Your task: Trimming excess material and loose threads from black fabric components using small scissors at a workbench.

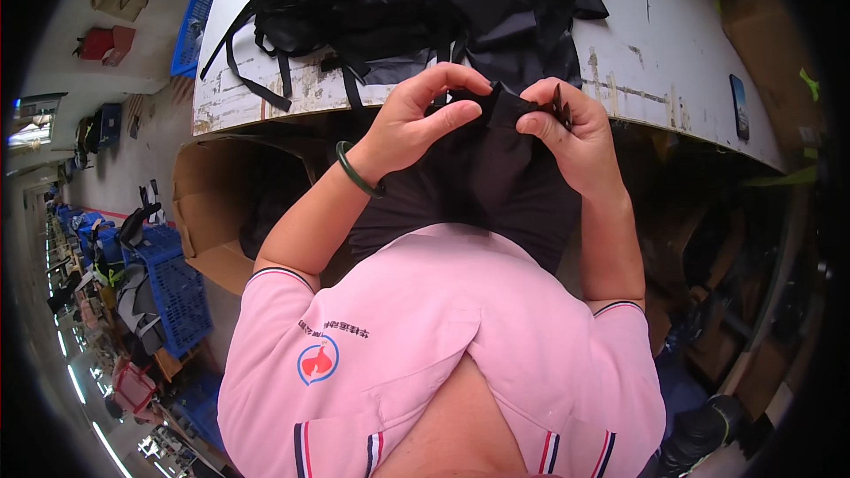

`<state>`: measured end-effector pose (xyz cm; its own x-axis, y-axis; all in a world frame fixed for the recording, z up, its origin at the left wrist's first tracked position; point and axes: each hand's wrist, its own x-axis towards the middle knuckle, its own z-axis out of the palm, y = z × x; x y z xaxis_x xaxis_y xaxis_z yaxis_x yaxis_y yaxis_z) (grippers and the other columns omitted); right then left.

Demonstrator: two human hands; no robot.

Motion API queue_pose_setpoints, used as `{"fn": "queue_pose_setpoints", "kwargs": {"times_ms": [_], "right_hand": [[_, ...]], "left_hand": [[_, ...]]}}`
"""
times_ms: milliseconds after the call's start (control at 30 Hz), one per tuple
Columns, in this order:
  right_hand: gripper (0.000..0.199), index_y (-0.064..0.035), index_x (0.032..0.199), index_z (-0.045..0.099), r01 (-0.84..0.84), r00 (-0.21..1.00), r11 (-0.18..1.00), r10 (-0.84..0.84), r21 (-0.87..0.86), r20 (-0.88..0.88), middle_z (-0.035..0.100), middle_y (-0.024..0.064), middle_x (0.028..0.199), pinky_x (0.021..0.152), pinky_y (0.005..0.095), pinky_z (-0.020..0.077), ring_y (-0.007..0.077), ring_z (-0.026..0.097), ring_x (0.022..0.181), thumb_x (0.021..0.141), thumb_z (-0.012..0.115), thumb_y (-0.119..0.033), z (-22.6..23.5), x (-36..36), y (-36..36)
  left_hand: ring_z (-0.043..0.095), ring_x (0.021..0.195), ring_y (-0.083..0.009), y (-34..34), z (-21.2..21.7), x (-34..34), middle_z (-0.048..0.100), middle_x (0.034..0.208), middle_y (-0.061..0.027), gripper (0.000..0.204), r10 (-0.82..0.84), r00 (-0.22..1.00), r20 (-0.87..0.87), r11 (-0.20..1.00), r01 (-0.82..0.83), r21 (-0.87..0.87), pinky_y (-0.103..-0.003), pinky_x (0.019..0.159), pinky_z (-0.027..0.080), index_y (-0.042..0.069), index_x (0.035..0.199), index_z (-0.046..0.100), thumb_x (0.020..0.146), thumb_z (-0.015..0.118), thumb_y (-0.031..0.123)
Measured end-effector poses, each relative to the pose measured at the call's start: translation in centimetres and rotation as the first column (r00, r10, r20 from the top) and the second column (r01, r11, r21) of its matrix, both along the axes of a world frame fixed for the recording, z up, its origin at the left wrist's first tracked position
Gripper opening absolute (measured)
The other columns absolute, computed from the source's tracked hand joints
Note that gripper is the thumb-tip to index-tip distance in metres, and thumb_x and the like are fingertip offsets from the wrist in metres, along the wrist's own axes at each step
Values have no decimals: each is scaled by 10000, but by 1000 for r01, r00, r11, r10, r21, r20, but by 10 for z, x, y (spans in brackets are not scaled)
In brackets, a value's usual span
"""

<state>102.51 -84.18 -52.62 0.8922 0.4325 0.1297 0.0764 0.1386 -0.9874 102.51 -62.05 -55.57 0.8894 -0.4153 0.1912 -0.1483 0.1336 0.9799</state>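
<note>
Black fabric [509, 112] is stretched between my two hands at the near edge of the worktable. My left hand [412, 119], with a dark green bangle [354, 173] on its wrist, curves round the fabric's left side. Its thumb and index finger lie at the cloth, a small gap between them. With thumb and fingers closed, my right hand [575, 133] pinches the fabric's right side. A small dark pointed tool [561, 108], which looks like thread snips, sticks out between the right fingers. Its lower part is hidden in the hand.
Across the white, scuffed worktable [637, 62] lies a heap of black fabric pieces and straps [398, 9]. A phone [739, 106] rests near its right edge. Below on the left stands an open cardboard box [208, 204]. Blue crates [177, 288] stand farther left.
</note>
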Motion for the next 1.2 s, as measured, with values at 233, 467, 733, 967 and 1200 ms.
{"fn": "queue_pose_setpoints", "kwargs": {"times_ms": [233, 467, 733, 967, 1200], "right_hand": [[137, -10, 894, 597, -25, 997, 999, 22, -32, -70, 555, -49, 743, 636, 187, 376, 32, 459, 702, 836, 664, -114, 2, 3, 5], [124, -17, 854, 598, -30, 981, 999, 26, -20, -191, 548, -50, 737, 623, 184, 360, 25, 442, 686, 832, 656, -125, 3, 1, 7], [177, -20, 989, 596, 98, 948, 994, -83, 36, -306, 537, -49, 714, 489, 148, 314, -7, 422, 579, 857, 642, -128, -3, -15, 18], [100, -62, 964, 597, 66, 691, 906, 260, 417, -674, 473, -73, 648, 386, 160, 233, -2, 342, 435, 884, 603, -122, -29, -18, 15], [160, -37, 1010, 589, -60, 804, 984, 147, 168, -576, 516, -49, 684, 385, 167, 203, -7, 324, 457, 886, 609, -137, -11, -9, 10]], "left_hand": [[528, 1007, -207, -19, 22, -19, 554, 1134, -104, 342, 138, 868, 476, 912, -299, 280, -304, 858, 416, 51, 971, 612, 724, 777, 220], [580, 839, -92, -20, 17, -27, 627, 908, -27, 163, 48, 984, -173, 992, -67, -107, -223, 786, 458, -3, 951, 621, 795, 662, -26], [580, 842, -66, -18, 3, -28, 632, 956, -36, 111, 120, 937, -329, 946, -208, -248, -197, 775, 456, -2, 902, 637, 795, 660, -18], [564, 895, -99, -28, 9, -30, 591, 1079, -75, 77, 63, 965, -253, 946, -139, -294, -241, 814, 438, -4, 846, 627, 780, 665, -14], [565, 865, -113, -17, 2, -30, 622, 940, -53, 79, 1, 990, -138, 972, -34, -234, -245, 783, 441, 6, 803, 611, 763, 660, -41]]}}
